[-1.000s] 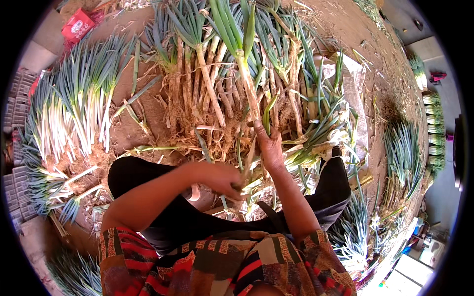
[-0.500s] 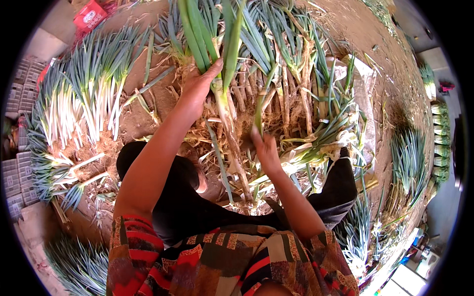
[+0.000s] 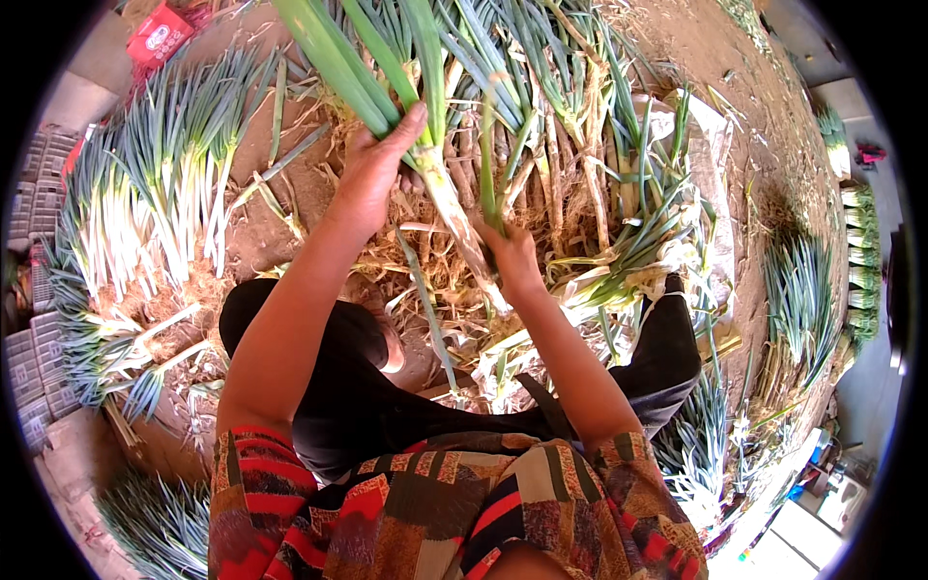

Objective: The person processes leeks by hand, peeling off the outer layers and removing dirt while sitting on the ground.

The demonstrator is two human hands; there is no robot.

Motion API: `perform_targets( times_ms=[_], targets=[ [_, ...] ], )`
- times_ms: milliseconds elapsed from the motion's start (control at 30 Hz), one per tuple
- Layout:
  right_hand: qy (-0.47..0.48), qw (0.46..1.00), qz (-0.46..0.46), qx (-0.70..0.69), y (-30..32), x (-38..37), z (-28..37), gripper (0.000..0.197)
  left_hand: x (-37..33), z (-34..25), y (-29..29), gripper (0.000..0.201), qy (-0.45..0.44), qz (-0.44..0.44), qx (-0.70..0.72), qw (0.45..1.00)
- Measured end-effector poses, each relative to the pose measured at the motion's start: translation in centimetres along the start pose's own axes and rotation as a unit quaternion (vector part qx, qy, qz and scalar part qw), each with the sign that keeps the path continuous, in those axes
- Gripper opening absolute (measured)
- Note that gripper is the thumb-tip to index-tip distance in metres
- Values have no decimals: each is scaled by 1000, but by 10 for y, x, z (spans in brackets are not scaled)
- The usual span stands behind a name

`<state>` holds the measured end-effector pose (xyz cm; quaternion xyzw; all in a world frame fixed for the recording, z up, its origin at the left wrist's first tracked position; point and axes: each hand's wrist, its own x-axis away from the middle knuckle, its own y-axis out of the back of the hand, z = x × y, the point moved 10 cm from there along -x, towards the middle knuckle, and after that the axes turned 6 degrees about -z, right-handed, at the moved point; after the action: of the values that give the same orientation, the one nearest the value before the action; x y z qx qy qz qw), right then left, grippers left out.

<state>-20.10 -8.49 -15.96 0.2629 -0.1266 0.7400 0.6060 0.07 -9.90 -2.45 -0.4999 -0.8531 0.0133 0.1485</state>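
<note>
My left hand (image 3: 372, 169) is raised and closed round the green leaves of a large green onion (image 3: 425, 145), just above its pale stalk. The stalk slants down to the right. My right hand (image 3: 510, 259) grips the lower white part of that same onion near its root end, with a strip of peeled skin running up from the fingers. Under both hands lies a heap of unpeeled green onions (image 3: 561, 174) with dirty roots and dry husks.
A row of cleaned green onions (image 3: 145, 222) lies on the bare earth to the left. More bunches (image 3: 802, 300) lie to the right. Grey crates (image 3: 29, 280) stand at the far left, a red packet (image 3: 159, 34) at the upper left. My knees in black trousers (image 3: 667, 358) flank the heap.
My left hand rose from near my lap and took hold of the onion's leaves. The onion was lifted and tilted, and my right hand slid down its stalk toward the roots.
</note>
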Motion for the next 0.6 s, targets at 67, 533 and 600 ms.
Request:
perform_targets(
  times_ms=[67,533,600],
  targets=[
    [-17,971,16,239,35,-8,-59,33,-5,-5,5,46,-5,-14,-16,1000],
    [441,881,-157,68,-11,60,132,25,-8,21,-8,29,-30,-25,-20,999],
    [470,864,-170,57,-10,64,136,26,-10,25,-6,29,-32,-39,-31,998]
  ],
)
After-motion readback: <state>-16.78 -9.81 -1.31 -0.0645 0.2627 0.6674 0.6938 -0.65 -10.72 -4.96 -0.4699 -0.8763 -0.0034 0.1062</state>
